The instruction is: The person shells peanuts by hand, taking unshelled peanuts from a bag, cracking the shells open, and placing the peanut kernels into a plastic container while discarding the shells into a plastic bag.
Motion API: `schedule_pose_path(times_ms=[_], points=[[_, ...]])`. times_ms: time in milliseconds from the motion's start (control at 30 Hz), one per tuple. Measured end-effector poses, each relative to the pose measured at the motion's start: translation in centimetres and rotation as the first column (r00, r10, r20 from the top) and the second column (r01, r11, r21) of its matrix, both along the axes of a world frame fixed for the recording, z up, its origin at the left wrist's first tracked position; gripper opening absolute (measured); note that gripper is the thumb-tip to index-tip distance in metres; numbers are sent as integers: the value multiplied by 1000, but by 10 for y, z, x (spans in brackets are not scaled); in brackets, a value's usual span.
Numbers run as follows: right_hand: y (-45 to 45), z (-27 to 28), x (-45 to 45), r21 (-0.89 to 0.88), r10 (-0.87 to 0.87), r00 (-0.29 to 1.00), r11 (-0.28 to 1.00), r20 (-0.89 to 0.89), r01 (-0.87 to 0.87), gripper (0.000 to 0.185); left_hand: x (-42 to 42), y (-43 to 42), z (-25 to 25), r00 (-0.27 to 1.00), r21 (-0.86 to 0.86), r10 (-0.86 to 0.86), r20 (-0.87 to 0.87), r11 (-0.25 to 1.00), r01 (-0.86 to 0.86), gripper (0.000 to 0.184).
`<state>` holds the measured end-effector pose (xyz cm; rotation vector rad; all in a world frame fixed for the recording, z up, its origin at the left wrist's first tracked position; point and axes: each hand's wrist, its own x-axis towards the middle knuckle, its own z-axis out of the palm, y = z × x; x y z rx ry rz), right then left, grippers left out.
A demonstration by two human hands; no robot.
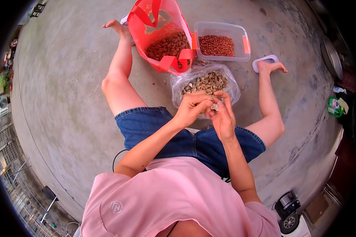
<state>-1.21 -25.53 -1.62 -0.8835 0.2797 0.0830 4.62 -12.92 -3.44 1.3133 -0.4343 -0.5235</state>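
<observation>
My left hand (193,107) and my right hand (224,118) meet over a clear plastic bag (233,85) of broken peanut shells (205,83). Both are closed, thumbs and fingertips pinched around a small pale peanut shell (214,106). Fingers hide most of it, so whether a kernel is inside cannot be seen. Just beyond stands a red tote bag (136,33) with unshelled peanuts (170,46) in it. To its right, a clear plastic box (241,29) with orange latches holds red-skinned peanut kernels (216,45).
My legs spread on both sides of the containers on a concrete floor (67,79). A pale slipper (266,61) lies under my right foot. At the far right are a metal basin (331,58) and a green package (335,107). A wheeled object (289,223) stands at lower right.
</observation>
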Motion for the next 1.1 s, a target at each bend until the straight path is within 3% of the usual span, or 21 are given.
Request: schedule_pose_path(times_ms=[100,233,333,367,433,467,500,533,567,600,633,733,767,867,900,1000,1033,1100], points=[[-3,-1,0,35,-1,1000,999,5,1,29,-8,-9,0,925,-219,6,-381,971,-97,35],[-9,-1,-2,38,14,999,999,38,-15,28,-10,-8,-9,865,-318,-96,-492,945,-76,42],[-20,3,0,-359,18,998,933,52,2,24,-9,0,-22,842,-372,-184,-506,928,-21,40],[-23,2,2,-613,-33,999,789,32,45,22,-9,1,-24,828,-400,-212,-519,916,-17,39],[-38,-12,5,-886,-34,994,451,100,105,23,-6,1,-18,921,-279,-146,-361,959,43,35],[-43,-17,4,-961,-25,991,244,131,133,24,-3,0,-12,984,-117,-79,-159,991,61,33],[-38,-16,2,-679,-135,989,732,-60,59,27,1,-2,-8,997,46,-43,62,998,40,33],[-35,-18,-1,-337,-122,975,940,-184,54,28,2,-4,-8,962,194,-56,266,981,3,31],[-32,-25,-5,58,-65,955,995,-291,85,30,1,-6,-9,886,326,-99,453,943,-61,30],[-32,-36,-9,438,25,935,888,-354,142,31,3,-9,-10,766,429,-167,621,890,-153,30],[-29,-49,-12,496,8,943,852,-332,167,36,3,-9,-9,766,423,-159,623,892,-159,33],[-33,-54,-20,472,-44,921,848,-388,240,35,3,-1,-5,904,428,-87,419,897,-112,36],[-34,-51,-21,405,-76,908,878,-413,257,35,3,3,-19,898,401,-41,438,903,-154,46],[-35,-37,-17,192,-169,882,942,-439,276,33,0,2,-27,911,579,-76,406,792,-192,50],[-34,-33,-16,125,-192,882,955,-430,269,33,-1,2,-32,940,645,-92,330,749,-153,44],[-47,-47,-25,78,-114,925,985,-363,152,27,0,-4,-43,983,362,149,-108,927,-101,31],[-49,-52,-28,87,-59,940,992,-337,94,25,0,-7,-34,976,311,164,-142,944,-114,28],[-46,-57,-30,295,28,943,953,-333,76,20,-3,-18,-11,961,200,194,-196,968,-155,25]])
